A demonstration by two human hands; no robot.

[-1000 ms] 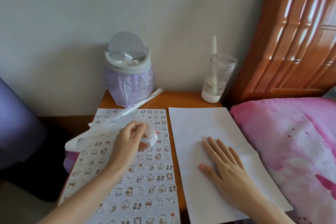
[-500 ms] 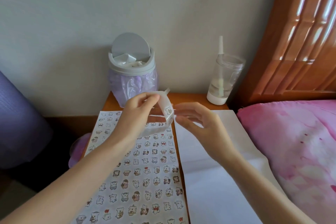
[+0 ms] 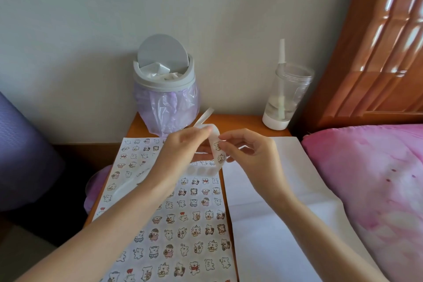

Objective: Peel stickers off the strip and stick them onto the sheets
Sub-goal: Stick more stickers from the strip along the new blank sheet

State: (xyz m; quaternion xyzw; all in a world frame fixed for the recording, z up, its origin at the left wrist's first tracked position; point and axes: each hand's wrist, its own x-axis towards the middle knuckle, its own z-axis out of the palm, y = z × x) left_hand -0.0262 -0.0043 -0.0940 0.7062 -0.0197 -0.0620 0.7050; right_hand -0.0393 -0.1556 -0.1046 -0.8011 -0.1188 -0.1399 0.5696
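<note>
Strip [image 3: 214,142] looks thin and floppy, curling over; left hand [image 3: 183,152] pinches the bend, right hand [image 3: 250,151] pinches at a sticker [image 3: 217,145]. Lift by its edge, gently; it could tear.

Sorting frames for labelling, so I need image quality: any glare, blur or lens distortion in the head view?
Head view: bright glare patches on the wooden headboard, which leans with wide-angle distortion. Head view: no strong motion blur on the left hand, right hand or strip. Head view: sticker sheet prints legible; soft shadow over the blank sheet's near part.
</note>
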